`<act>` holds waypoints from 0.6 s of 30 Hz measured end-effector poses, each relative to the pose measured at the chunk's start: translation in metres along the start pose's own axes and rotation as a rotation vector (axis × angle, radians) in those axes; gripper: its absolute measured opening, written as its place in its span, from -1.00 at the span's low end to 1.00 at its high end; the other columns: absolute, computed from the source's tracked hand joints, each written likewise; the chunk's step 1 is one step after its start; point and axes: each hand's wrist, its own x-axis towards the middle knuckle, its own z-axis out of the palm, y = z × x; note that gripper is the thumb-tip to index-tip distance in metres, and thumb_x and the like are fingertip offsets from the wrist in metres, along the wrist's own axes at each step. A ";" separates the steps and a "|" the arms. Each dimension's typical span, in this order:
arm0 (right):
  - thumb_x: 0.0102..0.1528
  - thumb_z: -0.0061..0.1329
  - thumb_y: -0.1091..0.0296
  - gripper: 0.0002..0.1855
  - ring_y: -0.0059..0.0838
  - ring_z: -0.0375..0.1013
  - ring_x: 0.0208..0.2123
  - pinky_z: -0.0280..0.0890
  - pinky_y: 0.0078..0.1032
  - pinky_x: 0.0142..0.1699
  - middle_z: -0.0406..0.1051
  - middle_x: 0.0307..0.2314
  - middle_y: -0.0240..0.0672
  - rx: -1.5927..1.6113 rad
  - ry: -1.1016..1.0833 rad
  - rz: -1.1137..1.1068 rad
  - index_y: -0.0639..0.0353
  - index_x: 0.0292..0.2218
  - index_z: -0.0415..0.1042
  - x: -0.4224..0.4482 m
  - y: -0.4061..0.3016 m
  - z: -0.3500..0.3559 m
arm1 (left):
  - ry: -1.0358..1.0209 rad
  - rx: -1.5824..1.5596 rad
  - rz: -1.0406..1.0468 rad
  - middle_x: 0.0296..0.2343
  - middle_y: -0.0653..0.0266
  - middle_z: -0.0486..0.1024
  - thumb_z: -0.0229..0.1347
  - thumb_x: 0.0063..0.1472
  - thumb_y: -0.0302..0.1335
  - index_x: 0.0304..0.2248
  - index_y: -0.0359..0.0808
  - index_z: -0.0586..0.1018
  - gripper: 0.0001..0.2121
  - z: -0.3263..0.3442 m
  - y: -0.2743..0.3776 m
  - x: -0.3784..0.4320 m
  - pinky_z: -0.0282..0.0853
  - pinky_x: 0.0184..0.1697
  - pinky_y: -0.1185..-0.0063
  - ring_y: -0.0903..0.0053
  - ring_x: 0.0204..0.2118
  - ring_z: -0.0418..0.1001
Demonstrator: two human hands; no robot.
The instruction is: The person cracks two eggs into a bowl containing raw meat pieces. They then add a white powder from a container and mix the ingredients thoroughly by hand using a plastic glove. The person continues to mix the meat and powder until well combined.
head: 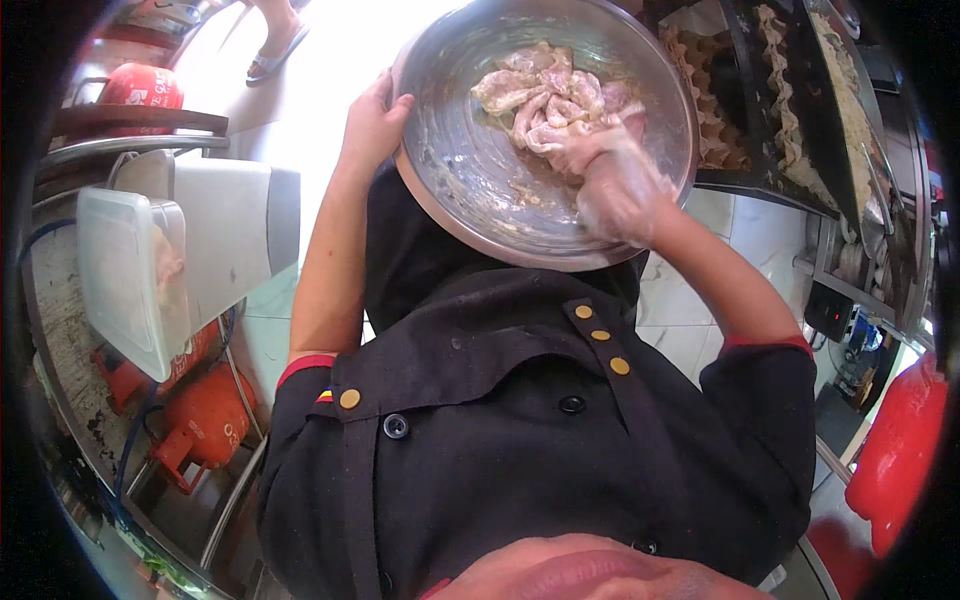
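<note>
A large stainless steel mixing bowl (442,142) is tilted in front of my apron, with a pale marinade smeared over its inner wall. My left hand (375,120) grips the bowl's rim at the left, thumb over the edge. Inside lie several coated pieces of raw meat (555,90), apparently chicken. My right hand (619,187), in a clear plastic glove, is down among the pieces with its fingers closed around some of them. Motion blurs this hand, and the meat partly hides its fingertips.
At left, a lidded plastic food container (120,277) stands near a white box-like object (225,225), with orange gas cylinders (206,412) below. Egg trays (705,97) and dark trays with batter-like residue (795,150) are at upper right. Another person's sandalled foot (274,56) shows at the top.
</note>
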 end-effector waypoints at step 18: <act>-0.18 0.07 0.00 -0.65 -0.33 0.52 -0.37 0.34 -0.27 -0.37 0.54 -0.38 -0.22 0.288 0.432 0.026 0.01 -0.40 0.60 0.118 -0.021 0.017 | 0.131 -0.134 -0.123 -0.19 -0.02 0.53 0.05 0.13 -0.51 0.00 -0.50 0.42 -0.58 0.000 -0.005 -0.002 0.32 -0.03 0.53 0.41 -0.13 0.50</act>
